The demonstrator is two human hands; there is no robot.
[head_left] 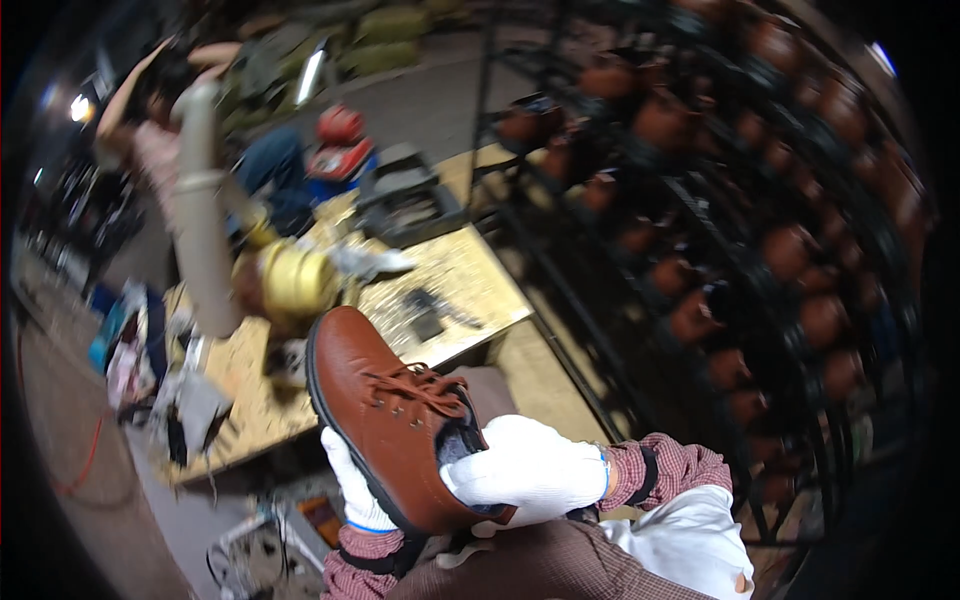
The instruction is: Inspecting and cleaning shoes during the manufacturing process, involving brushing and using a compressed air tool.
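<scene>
A brown lace-up shoe (pixel 372 420) with a dark sole is held up in front of me, toe pointing away and tilted to the left. My left hand (pixel 353 487), in a white knit glove, grips it along the sole side; most of its fingers are hidden behind the shoe. My right hand (pixel 528 465), also white-gloved, is at the shoe's opening, with its fingers reaching inside against the dark lining, so their tips do not show. The brown laces (pixel 418 390) are threaded and tied over the tongue.
Beyond the shoe stands a wooden workbench (pixel 480 290) with a yellow round machine part (pixel 298 280), a grey pipe (pixel 202 210) and a dark tray (pixel 405 195). Cloth scraps (pixel 195 405) lie at left. A rack (pixel 640 380) of brown shoes fills the right. Another person (pixel 150 140) is at far left.
</scene>
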